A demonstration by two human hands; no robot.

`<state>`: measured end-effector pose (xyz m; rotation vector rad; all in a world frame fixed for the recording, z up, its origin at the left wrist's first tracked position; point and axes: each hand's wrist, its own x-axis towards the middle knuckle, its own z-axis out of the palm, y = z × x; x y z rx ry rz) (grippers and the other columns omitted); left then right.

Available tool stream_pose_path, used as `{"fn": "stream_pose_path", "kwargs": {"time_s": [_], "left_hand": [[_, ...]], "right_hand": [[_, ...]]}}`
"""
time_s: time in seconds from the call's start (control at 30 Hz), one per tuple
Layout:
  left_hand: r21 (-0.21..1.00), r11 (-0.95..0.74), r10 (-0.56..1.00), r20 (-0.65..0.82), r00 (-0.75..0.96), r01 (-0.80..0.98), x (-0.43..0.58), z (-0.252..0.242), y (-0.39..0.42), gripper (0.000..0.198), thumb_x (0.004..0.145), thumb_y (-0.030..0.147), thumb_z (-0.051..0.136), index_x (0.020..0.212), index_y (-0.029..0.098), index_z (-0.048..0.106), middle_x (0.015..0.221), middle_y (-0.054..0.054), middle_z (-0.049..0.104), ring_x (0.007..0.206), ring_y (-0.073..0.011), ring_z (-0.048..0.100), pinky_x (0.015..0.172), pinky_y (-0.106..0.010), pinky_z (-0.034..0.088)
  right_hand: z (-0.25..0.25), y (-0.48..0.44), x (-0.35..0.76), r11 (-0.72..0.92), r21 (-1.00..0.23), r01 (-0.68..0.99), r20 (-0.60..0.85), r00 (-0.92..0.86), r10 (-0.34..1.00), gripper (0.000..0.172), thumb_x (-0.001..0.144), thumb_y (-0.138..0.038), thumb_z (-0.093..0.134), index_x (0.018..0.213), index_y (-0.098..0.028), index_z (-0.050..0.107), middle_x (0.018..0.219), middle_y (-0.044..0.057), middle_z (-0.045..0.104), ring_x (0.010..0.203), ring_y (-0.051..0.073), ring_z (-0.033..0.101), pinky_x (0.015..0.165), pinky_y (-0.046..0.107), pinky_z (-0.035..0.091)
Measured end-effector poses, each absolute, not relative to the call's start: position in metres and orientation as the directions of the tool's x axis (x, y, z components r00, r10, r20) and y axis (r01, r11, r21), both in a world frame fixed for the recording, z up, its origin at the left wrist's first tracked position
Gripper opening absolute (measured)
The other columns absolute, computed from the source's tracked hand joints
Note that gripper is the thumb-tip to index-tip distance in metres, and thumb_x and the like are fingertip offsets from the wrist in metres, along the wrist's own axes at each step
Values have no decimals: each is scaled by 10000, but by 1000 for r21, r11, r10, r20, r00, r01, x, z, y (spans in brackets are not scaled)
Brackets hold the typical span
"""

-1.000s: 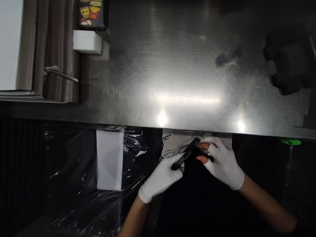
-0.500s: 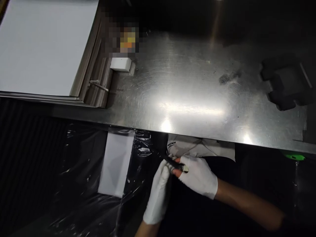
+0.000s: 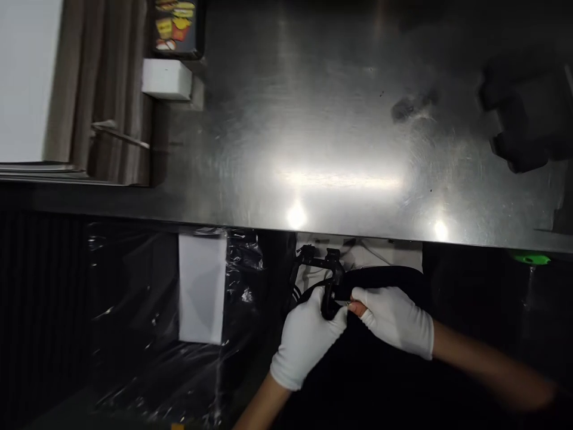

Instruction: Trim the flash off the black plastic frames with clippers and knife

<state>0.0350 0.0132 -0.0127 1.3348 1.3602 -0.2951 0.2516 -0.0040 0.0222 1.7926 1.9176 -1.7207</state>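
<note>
My left hand, in a white glove, grips the lower end of a black bracket-like frame with two small clips at its top. The frame stands up in front of my body, just below the table edge. My right hand, gloved with bare fingertips, pinches close beside the left thumb. Between its fingertips there seems to be something small and thin, too little to make out. Behind the frame lies a pale cloth or bag, partly hidden by the frame and dark fabric.
A metal table spans the view. On it are stacked boards, a white block, a dark box with food pictures and a black cut-out piece. Below hang clear plastic with a white panel and a green piece.
The black frame has turned upright and shows more of its shape. My left hand has shifted its hold on it, and my right hand has moved to the right. The camera view has shifted.
</note>
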Motion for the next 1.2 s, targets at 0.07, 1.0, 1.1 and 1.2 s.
{"fn": "stream_pose_path", "kwargs": {"time_s": [0.07,1.0,1.1,1.2], "left_hand": [[421,209,500,-822,274,883,41,-9,15,369,967,520,582,1121,186,604,871,-27,713,810,-237,710,745,-361,492],[140,-27,447,-884,137,990,56,3,23,524,1005,689,500,1055,183,627,805,-67,690,846,-322,738,674,-376,401],[107,-55,406,-906,120,993,59,5,26,542,1009,708,483,1049,186,622,816,-74,693,880,-328,740,686,-381,397],[100,-52,395,-912,112,994,60,6,26,559,1006,723,481,1055,183,616,819,-81,696,892,-334,740,691,-387,402]], "right_hand": [[23,-8,242,-194,-545,816,-687,-302,661,257,1168,-160,774,978,-152,601,777,-31,605,620,190,609,536,272,416],[31,4,224,-131,-375,918,-793,-245,558,233,1240,-277,688,1051,-146,650,841,-8,652,665,205,660,539,318,456],[35,8,222,-171,-339,925,-847,-221,484,246,1275,-289,627,1083,-138,659,827,-5,644,674,199,668,550,315,455],[34,7,220,-174,-329,928,-854,-214,475,257,1288,-294,601,1091,-139,657,849,-3,648,680,195,668,549,317,449]]}}
